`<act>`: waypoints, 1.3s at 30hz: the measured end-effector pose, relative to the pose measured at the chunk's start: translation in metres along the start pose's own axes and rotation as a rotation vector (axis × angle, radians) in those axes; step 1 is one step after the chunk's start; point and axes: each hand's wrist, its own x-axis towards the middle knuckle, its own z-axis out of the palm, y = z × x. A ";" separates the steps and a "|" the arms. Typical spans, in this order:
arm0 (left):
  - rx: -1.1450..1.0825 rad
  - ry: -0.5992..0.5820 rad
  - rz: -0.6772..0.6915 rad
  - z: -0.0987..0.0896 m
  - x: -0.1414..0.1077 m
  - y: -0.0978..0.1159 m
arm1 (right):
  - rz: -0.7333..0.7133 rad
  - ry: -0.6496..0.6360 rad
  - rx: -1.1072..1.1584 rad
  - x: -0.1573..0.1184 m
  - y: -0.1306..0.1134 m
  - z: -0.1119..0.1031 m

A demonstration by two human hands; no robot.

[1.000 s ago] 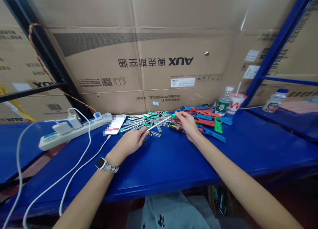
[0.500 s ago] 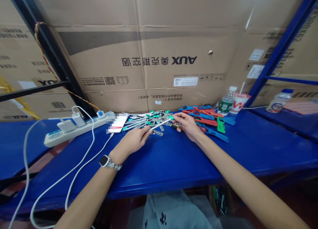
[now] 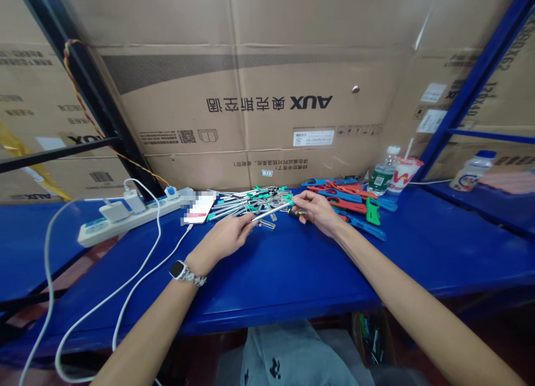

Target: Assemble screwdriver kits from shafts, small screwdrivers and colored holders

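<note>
My left hand [image 3: 231,233] is closed on one end of a slim silver rod [image 3: 271,211] with a green end. My right hand [image 3: 318,212] pinches the rod's green end, so it slants up to the right between both hands. Below the right fingers shows a black-and-yellow handle [image 3: 296,212]; whether the hand holds it I cannot tell. Behind the hands lies a pile of similar silver rods with green parts [image 3: 234,199]. Small clear plastic pieces [image 3: 266,225] lie in front of it. To the right are several red and blue flat plastic-handled tools [image 3: 349,203] and a green one [image 3: 373,211].
A white power strip [image 3: 137,218] with plugs and cables stands left on the blue table [image 3: 276,280]. Near it lies a white phone-like item [image 3: 200,208]. A water bottle [image 3: 381,174] and a cup with a straw [image 3: 403,174] stand right. Cardboard [image 3: 267,73] rises behind.
The hands and the rod keep nearly the same pose. The whole view has shifted slightly, with things appearing a little farther right.
</note>
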 end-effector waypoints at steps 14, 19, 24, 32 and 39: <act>0.010 -0.013 -0.014 0.004 0.003 0.013 | 0.055 -0.088 0.051 -0.006 0.010 0.026; -0.090 0.018 -0.077 0.006 0.004 0.015 | 0.039 -0.086 0.100 -0.009 0.016 0.046; -0.150 0.031 -0.075 0.009 0.005 0.017 | 0.042 -0.162 0.068 -0.011 0.024 0.053; -0.146 0.021 -0.086 0.007 0.006 0.025 | -0.002 -0.145 0.035 -0.013 0.028 0.058; -0.120 0.018 -0.073 0.003 0.004 0.027 | -0.105 -0.167 -0.066 -0.012 0.027 0.056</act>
